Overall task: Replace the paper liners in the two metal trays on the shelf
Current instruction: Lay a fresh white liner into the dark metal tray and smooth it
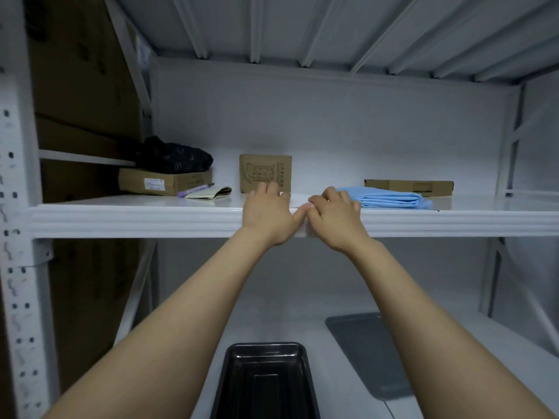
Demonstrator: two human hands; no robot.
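Both hands reach onto the upper white shelf (136,213) at its front edge. A white paper sheet (298,199) lies there between them. My left hand (266,211) rests on the paper's left part, fingers bent over it. My right hand (334,213) pinches the paper's near right corner, knuckles raised. On the lower shelf a black deep tray (264,382) sits in front of me, and a flat grey metal tray (363,352) lies to its right, partly hidden by my right forearm. No liner shows in either tray.
Behind my left hand a small brown carton (266,172) stands upright. A folded blue cloth (390,198) and a flat cardboard box (411,186) lie to the right. Left are a cardboard box (163,182) with a black bag (172,157), a purple pen (196,189) and a notepad (210,193).
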